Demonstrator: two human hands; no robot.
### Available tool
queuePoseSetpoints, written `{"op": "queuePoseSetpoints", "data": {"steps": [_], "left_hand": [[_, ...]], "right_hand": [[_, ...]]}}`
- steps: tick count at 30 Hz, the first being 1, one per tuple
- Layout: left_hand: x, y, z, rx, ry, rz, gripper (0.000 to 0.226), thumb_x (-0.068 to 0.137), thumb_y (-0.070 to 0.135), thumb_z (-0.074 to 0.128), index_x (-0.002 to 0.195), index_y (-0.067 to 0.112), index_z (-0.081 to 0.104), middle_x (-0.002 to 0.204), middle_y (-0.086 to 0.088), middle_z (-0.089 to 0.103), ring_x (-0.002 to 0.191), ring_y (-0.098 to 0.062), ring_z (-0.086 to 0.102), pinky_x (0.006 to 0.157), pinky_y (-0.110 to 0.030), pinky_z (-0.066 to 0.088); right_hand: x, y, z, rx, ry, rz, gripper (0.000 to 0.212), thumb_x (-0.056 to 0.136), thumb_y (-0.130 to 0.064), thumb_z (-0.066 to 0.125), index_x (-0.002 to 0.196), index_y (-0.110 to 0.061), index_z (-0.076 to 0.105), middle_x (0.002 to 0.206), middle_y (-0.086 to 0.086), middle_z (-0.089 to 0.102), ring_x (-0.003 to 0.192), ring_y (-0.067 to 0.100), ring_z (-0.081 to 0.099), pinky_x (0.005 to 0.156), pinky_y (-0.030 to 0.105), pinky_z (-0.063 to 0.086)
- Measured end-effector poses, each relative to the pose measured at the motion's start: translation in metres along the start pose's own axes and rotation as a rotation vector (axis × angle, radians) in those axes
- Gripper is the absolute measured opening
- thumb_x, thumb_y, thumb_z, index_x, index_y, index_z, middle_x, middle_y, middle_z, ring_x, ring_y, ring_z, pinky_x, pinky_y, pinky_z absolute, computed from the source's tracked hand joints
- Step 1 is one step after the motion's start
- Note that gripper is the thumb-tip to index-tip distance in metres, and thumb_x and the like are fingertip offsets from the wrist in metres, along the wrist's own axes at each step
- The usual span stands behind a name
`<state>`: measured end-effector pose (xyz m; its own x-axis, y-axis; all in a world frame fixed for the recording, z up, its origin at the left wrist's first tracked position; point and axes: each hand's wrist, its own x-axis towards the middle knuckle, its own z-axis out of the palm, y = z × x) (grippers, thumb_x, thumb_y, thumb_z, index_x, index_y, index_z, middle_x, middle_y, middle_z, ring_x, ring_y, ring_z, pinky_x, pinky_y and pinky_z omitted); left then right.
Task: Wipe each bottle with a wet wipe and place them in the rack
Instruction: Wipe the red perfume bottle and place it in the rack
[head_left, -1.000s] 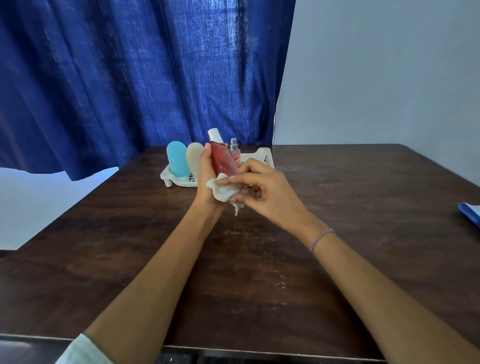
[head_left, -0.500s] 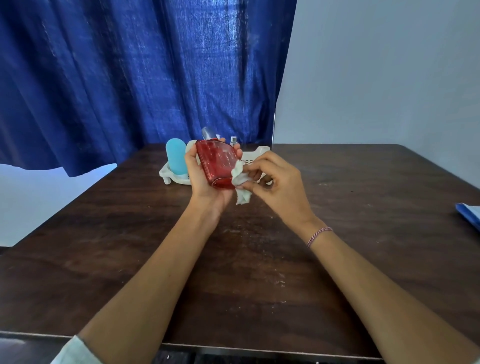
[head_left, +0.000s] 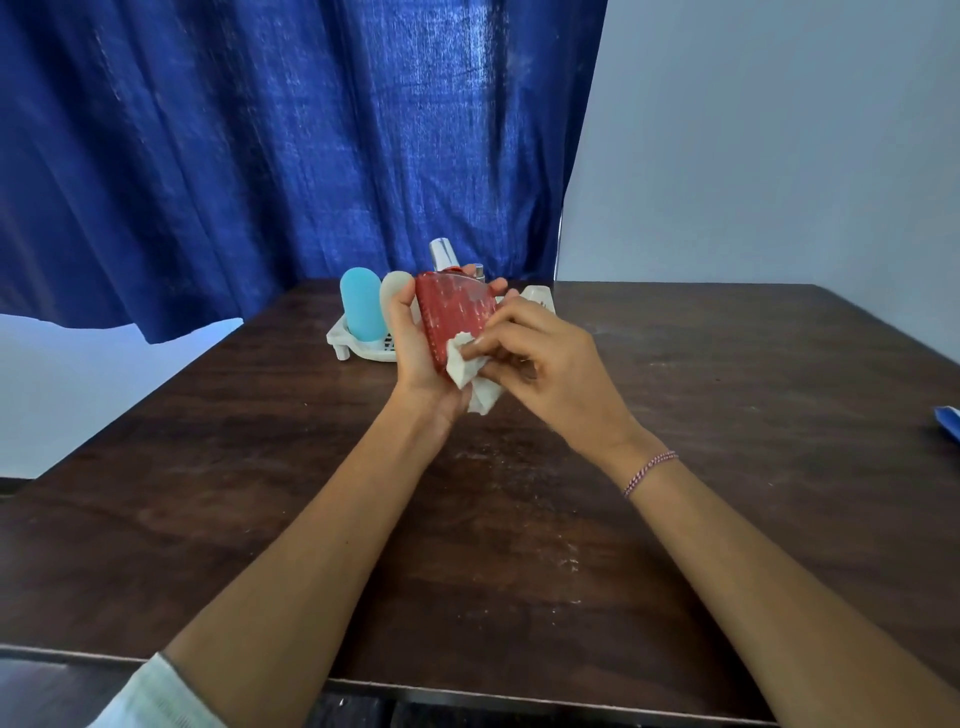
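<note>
My left hand (head_left: 415, 348) grips a flat red bottle (head_left: 456, 310) with a silver cap, held upright above the table in front of the rack. Pinched in my right hand (head_left: 545, 364) is a crumpled white wet wipe (head_left: 470, 376), which presses against the bottle's lower right face. Behind them, the white rack (head_left: 345, 338) holds a light blue bottle (head_left: 361, 304) and a beige bottle (head_left: 395, 291). The small spray top (head_left: 478, 271) of another bottle pokes up behind the red one.
The dark wooden table (head_left: 519, 519) stretches toward me and to both sides. A blue packet (head_left: 948, 422) lies at the table's right edge. A blue curtain hangs behind the rack, with a pale wall to its right.
My left hand turned the red bottle from edge-on to show its broad face. The wipe went from the bottom to the right side, then down to the lower right face.
</note>
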<state>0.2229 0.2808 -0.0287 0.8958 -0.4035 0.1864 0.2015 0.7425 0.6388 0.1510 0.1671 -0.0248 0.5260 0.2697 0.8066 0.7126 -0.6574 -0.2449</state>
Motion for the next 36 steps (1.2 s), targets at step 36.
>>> {"op": "queuePoseSetpoints", "data": {"steps": [36], "left_hand": [[-0.002, 0.017, -0.008, 0.021, -0.349, -0.145, 0.067, 0.091, 0.063, 0.025, 0.143, 0.022, 0.033, 0.148, -0.020, 0.035, 0.128, -0.037, 0.045, 0.104, -0.052, 0.036]], "right_hand": [[-0.003, 0.017, -0.005, 0.099, 0.130, 0.191, 0.020, 0.077, 0.002, 0.070, 0.095, -0.008, 0.073, 0.091, -0.006, 0.064, 0.089, 0.007, 0.061, 0.078, 0.018, 0.054]]}}
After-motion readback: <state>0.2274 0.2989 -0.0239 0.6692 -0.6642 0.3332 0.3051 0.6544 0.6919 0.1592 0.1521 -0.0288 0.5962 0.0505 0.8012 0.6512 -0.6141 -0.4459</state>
